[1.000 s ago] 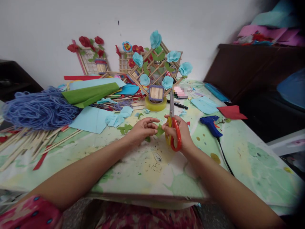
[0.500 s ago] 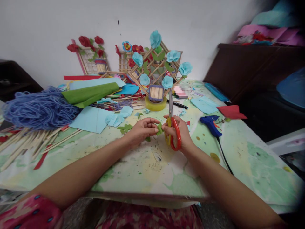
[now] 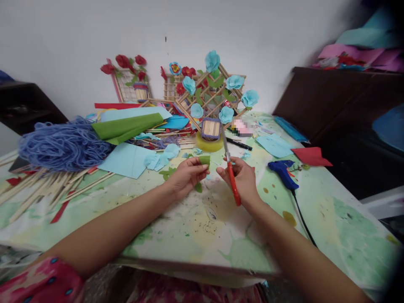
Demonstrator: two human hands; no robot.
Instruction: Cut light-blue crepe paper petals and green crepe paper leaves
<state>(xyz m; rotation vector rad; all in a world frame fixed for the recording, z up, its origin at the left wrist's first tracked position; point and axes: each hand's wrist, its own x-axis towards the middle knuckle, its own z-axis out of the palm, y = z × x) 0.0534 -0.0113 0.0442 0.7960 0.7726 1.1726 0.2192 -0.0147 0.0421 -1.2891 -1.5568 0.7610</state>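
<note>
My left hand pinches a small piece of green paper between thumb and fingers, above the table. Just right of it, my right hand is closed around a pair of scissors with red handles, its blades pointing away from me and looking closed. The blades are apart from the green piece. Small green paper leaves lie beside my left hand, and another green leaf shows below its fingers. Behind both hands stands a stick lattice with light blue paper flowers, near a yellow tape roll.
Blue yarn, wooden sticks and light blue paper cover the left side. A blue glue gun with a black cord lies at right, near red paper. A black marker lies behind my right hand.
The scissors have turned in my right hand, which has drawn away from the green paper. My left hand now holds the piece alone, raised a little. The whole view has shifted slightly.
</note>
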